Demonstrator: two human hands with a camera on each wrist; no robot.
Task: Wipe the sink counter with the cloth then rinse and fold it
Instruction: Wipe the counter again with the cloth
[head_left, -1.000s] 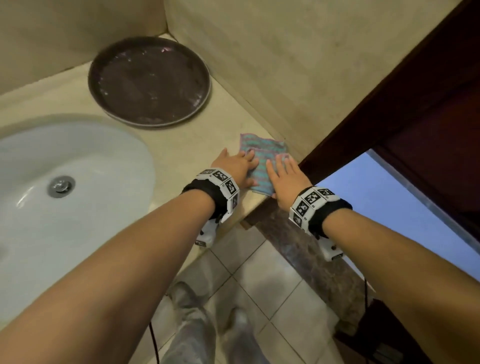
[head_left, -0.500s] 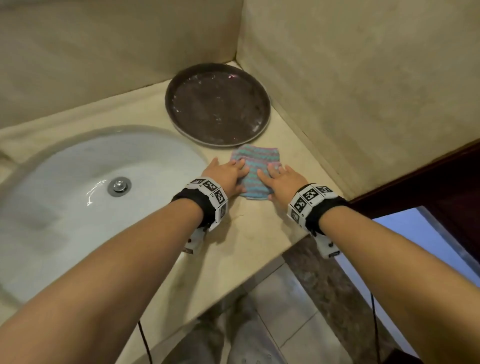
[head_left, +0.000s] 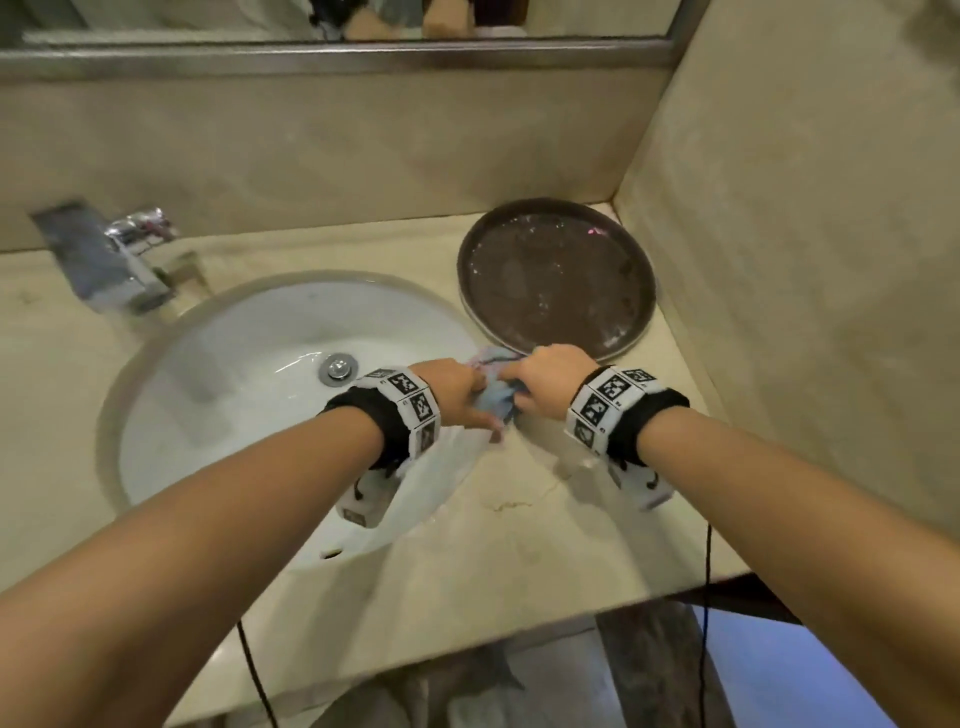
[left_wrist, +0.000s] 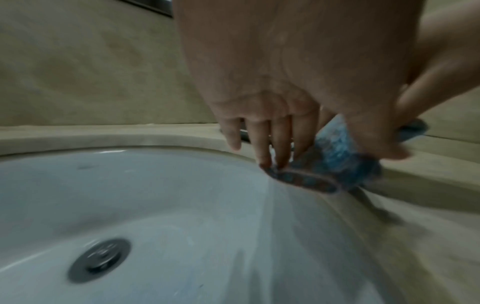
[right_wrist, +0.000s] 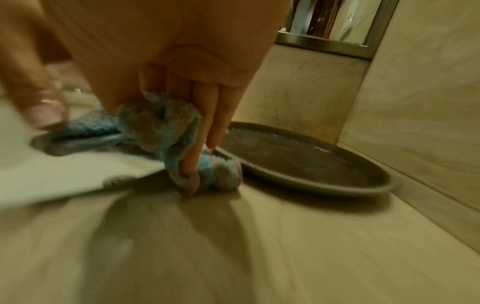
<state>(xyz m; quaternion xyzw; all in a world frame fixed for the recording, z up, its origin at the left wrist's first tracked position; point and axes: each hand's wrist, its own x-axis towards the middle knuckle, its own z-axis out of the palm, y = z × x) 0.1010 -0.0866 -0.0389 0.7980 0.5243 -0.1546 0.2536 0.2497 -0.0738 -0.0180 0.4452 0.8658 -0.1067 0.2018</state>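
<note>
The cloth (head_left: 494, 399), a fuzzy terry piece striped blue and pinkish, was bunched into a soft wad between the two hands at the right rim of the sink basin (head_left: 249, 364). The left hand (head_left: 457, 391) pinched it from the basin side; in the left wrist view its fingers (left_wrist: 262, 142) pointed down, thumb pressed against the bundle, and a folded hem hung over the white glazed bowl. The right hand (head_left: 550, 375) gripped the other end, fingers (right_wrist: 205, 123) curled round the wad, whose lower lump touched the counter (head_left: 571, 525). Both wrist views were blurred by motion, so the weave and the exact fold lines could not be made out.

Just beyond the right fingers lay a round, shallow, dark brown tray (head_left: 558, 280) with a raised rim and speckled wet marks; its near edge was hidden behind the right hand. The counter was smooth beige stone, veined and faintly stained near the right wrist. Below the left fingers the oval basin sloped to a round metal drain (head_left: 338, 368). Far left of the left fingers stood a chrome faucet (head_left: 122, 260), smeared by blur. A metal-framed mirror (head_left: 332, 31) was cut off at the top.
</note>
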